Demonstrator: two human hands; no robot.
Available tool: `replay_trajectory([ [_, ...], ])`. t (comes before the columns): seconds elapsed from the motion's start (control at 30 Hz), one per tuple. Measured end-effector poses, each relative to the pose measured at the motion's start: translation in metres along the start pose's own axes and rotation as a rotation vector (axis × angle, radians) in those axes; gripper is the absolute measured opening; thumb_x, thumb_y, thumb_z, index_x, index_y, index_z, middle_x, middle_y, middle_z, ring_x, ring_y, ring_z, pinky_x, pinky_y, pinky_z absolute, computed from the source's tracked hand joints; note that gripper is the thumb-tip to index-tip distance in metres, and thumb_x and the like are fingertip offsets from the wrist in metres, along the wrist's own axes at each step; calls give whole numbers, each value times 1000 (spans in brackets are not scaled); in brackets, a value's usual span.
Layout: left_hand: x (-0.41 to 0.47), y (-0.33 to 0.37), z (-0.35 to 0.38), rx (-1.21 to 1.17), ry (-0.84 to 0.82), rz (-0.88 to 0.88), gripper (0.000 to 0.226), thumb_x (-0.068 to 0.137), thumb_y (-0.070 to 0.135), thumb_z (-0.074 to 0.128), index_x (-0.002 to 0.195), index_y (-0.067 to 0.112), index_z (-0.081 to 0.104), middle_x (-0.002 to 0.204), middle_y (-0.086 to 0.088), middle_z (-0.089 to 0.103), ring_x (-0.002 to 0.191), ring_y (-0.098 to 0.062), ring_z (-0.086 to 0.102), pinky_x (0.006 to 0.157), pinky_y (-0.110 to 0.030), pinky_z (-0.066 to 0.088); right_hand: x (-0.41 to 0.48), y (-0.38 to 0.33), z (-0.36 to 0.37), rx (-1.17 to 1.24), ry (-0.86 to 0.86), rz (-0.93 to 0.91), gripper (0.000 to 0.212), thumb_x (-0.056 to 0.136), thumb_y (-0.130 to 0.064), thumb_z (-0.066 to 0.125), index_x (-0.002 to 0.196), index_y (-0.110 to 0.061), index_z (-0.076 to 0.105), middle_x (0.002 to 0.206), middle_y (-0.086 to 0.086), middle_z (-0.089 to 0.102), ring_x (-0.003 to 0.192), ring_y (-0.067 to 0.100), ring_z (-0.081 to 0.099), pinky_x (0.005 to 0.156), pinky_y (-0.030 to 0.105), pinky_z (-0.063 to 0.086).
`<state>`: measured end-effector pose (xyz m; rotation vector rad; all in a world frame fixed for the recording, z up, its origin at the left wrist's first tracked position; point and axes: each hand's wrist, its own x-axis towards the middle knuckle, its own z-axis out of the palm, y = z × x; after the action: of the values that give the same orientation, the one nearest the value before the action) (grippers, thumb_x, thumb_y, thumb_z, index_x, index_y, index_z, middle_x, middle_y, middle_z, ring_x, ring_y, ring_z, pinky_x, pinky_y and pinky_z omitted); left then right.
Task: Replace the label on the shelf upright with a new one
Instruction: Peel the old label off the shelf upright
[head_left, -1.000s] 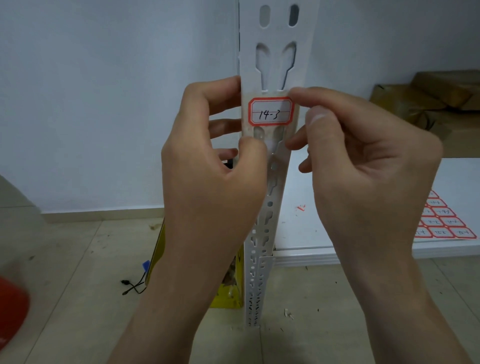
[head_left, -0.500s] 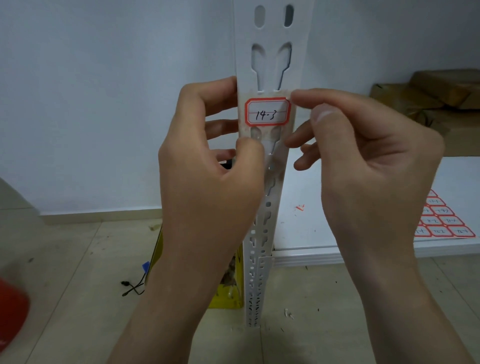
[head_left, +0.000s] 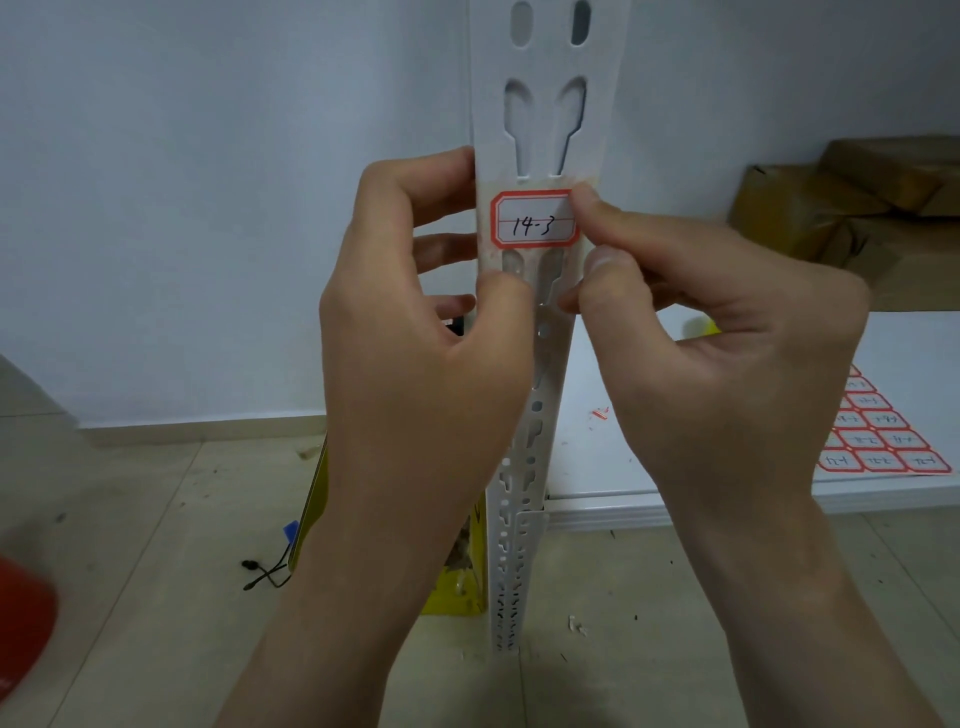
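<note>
The white slotted shelf upright (head_left: 545, 62) runs down the middle of the head view. A red-bordered label (head_left: 530, 218) marked "14-3" is stuck on its front face, over a yellowish taped patch. My left hand (head_left: 415, 374) wraps the upright from the left, its thumb pressed on the front just below the label. My right hand (head_left: 727, 374) comes in from the right. Its index fingertip lies on the label's upper right edge and its thumb sits just beneath, at the upright's right edge.
On the white shelf board (head_left: 909, 338) to the right lies a sheet of red-bordered labels (head_left: 883, 441); brown wrapped packages (head_left: 831, 208) are stacked behind it. A yellow box (head_left: 467, 597), a black cord (head_left: 265, 571) and a red object (head_left: 21, 613) are on the tiled floor.
My right index fingertip has slid down from above the label onto its right edge, and the thumb has closed in under it. My left hand keeps its grip.
</note>
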<state>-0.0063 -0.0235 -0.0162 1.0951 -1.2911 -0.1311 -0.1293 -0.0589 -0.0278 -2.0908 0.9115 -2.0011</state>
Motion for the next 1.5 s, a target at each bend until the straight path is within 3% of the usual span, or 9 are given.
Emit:
replay_trajectory([
  [0.17,0,0,1,-7,0,-5,38,88,8,62,123,20,53,114,20,63,108,-1,69,70,-14,60,1,-3,2,211,-49,161,20,91,-11,55,86,-17,73,72,-13,70,62,9,70,59,22,56],
  [0.5,-1,-1,2,2,7,-6,39,87,8,60,126,14,56,111,21,62,106,-5,69,70,-15,61,-1,0,3,82,53,66,25,99,-9,57,118,-9,73,96,-16,70,68,-3,70,63,15,55],
  [0.73,-1,-2,1,-13,1,-7,36,90,6,63,124,14,55,112,18,64,106,-2,69,68,-11,58,-5,-1,3,-17,38,-26,24,97,-9,58,115,-6,74,98,-17,66,65,4,69,63,11,53],
  [0.83,-1,-1,1,-8,8,-16,36,89,7,62,124,14,56,113,16,65,106,-5,69,70,-17,61,-1,-3,2,81,32,64,23,98,-8,56,108,-12,77,83,-18,69,61,-1,67,61,14,53],
  [0.97,-1,-1,1,-20,-1,-15,35,89,5,61,121,17,53,112,20,64,107,-1,69,68,-13,59,1,-4,2,240,-53,215,24,98,-2,56,87,-15,74,67,-13,68,55,10,66,52,21,52],
  [1.07,0,0,2,-11,-1,-17,33,89,8,61,119,19,52,111,23,62,107,-1,69,69,-12,59,1,-4,2,153,18,132,17,97,-8,60,93,-19,72,71,-12,68,56,11,67,52,27,55],
  [1.2,0,1,1,-1,1,-11,33,90,8,61,119,21,53,110,23,63,105,0,69,67,-14,59,4,-1,-1,-5,55,-3,10,98,-16,70,107,-20,73,77,-18,65,61,2,69,59,18,56],
  [1.33,0,0,1,-11,7,-16,32,89,8,61,117,22,55,107,23,66,103,1,69,69,-17,60,4,2,-1,-15,52,-15,12,97,-17,75,108,-16,75,84,-19,67,62,5,69,59,18,55],
  [1.5,3,1,2,-41,6,-46,29,92,8,63,116,21,55,105,22,66,101,4,69,67,-9,56,10,-1,-1,-23,37,22,12,95,-22,76,106,-16,77,85,-14,71,69,-2,68,61,17,56],
])
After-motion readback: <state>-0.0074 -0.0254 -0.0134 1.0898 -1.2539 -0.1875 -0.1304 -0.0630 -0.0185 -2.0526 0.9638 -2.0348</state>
